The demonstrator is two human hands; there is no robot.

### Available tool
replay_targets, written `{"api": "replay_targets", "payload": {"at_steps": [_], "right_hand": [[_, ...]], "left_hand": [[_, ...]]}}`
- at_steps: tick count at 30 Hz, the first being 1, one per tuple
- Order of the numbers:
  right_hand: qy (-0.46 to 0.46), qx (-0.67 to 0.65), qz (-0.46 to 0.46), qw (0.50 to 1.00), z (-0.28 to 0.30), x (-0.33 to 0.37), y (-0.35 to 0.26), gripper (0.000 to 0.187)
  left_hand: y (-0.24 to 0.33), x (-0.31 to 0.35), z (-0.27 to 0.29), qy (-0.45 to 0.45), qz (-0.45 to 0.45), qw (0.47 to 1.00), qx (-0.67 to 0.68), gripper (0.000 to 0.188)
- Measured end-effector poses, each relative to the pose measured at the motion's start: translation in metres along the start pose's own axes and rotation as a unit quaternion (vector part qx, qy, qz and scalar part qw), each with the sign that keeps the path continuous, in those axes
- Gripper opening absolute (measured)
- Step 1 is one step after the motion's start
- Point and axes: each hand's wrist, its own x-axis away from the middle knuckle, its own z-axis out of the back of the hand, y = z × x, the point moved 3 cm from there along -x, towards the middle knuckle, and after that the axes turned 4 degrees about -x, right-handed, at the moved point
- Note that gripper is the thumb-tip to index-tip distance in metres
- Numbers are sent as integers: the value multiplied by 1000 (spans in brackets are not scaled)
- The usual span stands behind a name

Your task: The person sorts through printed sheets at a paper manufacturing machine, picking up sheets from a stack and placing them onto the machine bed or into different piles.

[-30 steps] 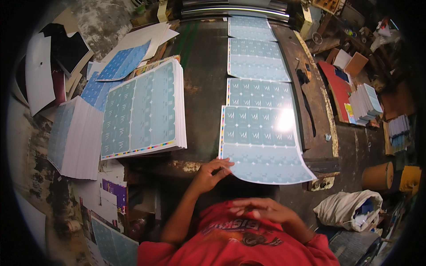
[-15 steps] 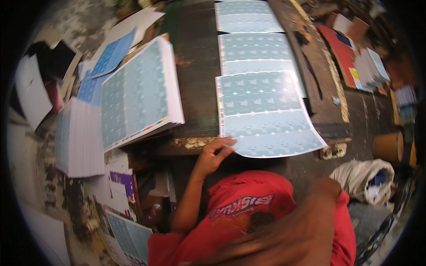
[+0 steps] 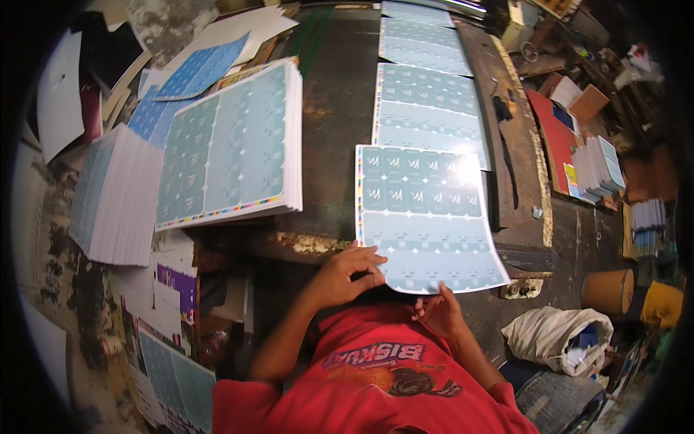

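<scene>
A light blue printed sheet (image 3: 426, 224) with a card-like pattern lies at the table's near edge, its near side bending over the edge. My left hand (image 3: 345, 276) pinches its near left corner between thumb and fingers. At the middle of the near edge, my right hand (image 3: 442, 316) is half open; one fingertip overlaps the paper's rim and the other fingers curl apart from it. Beyond lies a column of matching sheets (image 3: 432, 108), overlapping like steps toward the far end.
On the left stand a thick stack of similar sheets (image 3: 231, 145) and another stack (image 3: 119, 195) leaning beside it. The dark wooden table (image 3: 329, 145) carries a black strap (image 3: 504, 137) on its right. A white sack (image 3: 557, 336) and a brown bucket (image 3: 607, 291) stand at right.
My right hand, blurred and close to my body before, has come to the sheet's near edge. The sheet now sits nearer me, uncovering more of the one behind it. My left hand stays at its corner.
</scene>
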Motion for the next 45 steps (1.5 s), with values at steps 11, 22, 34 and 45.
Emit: {"api": "replay_targets", "payload": {"at_steps": [11, 22, 34, 45], "right_hand": [[106, 73, 28, 991, 19, -23, 20, 43], [140, 50, 50, 988, 11, -73, -35, 49], [167, 9, 159, 973, -7, -114, -77, 38], [11, 49, 99, 994, -70, -78, -70, 57]], "left_hand": [[7, 7, 155, 202, 117, 867, -441, 112], [0, 24, 135, 275, 105, 898, -328, 52], [-16, 24, 142, 548, 113, 797, 227, 38], [58, 20, 76, 137, -33, 983, -120, 22]]}}
